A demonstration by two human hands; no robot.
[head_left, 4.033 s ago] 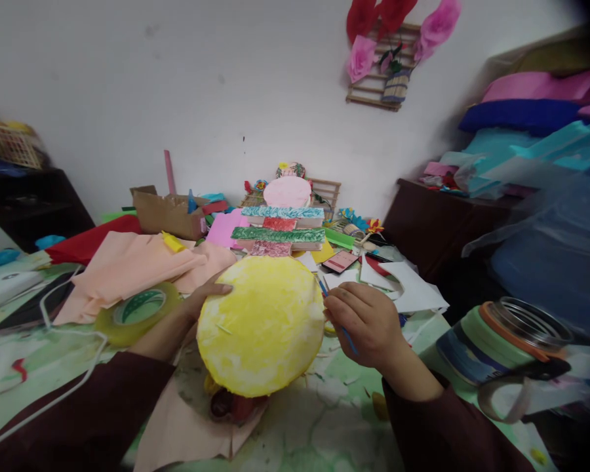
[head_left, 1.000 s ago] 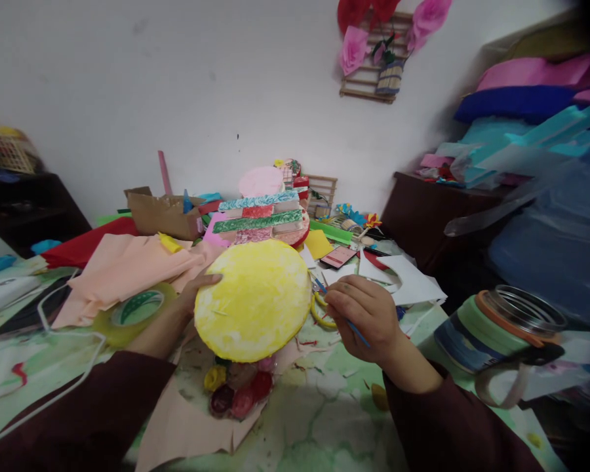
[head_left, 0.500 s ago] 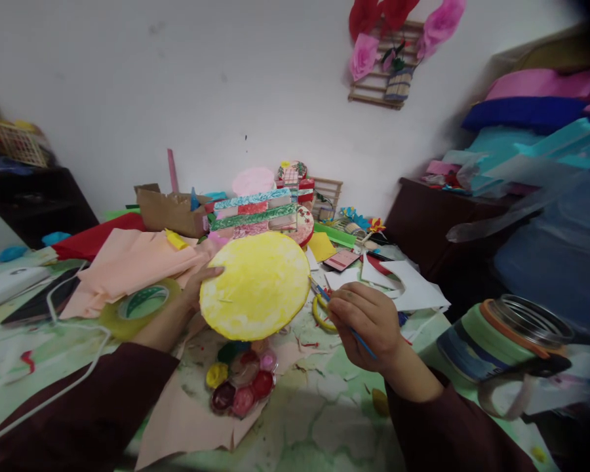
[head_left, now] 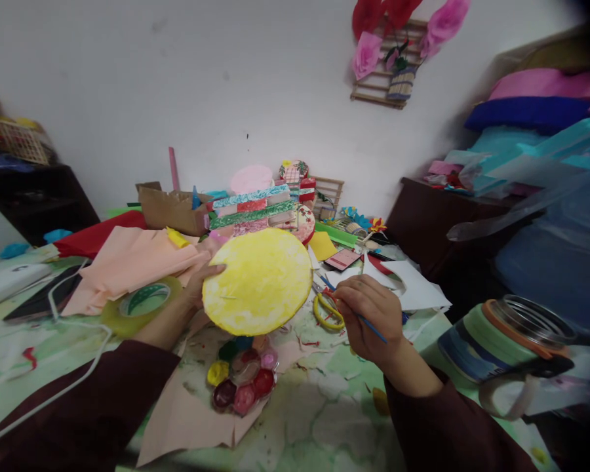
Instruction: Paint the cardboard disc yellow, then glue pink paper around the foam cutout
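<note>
My left hand (head_left: 201, 278) grips the left edge of a round disc painted yellow (head_left: 258, 280), holding it tilted above the table. My right hand (head_left: 368, 314) is closed in a pinch on a thin blue paintbrush (head_left: 368, 324), its tip pointing toward the disc's right edge but a little apart from it. Below the disc a round paint palette (head_left: 242, 379) with red, yellow, pink and green wells lies on a peach paper sheet (head_left: 187, 419). Yellow-handled scissors (head_left: 327, 311) lie just left of my right hand.
A tape roll (head_left: 140, 305) and peach tissue paper (head_left: 132, 262) lie at left, with a white cable (head_left: 78, 367) nearby. Painted wooden blocks (head_left: 253, 210) and a cardboard box (head_left: 170, 208) stand behind. A striped jar (head_left: 501, 347) lies at right beside white paper scraps (head_left: 413, 285).
The disc has been lifted up and away from me, uncovering the palette beneath. My right hand drew back to the right, off the disc's edge.
</note>
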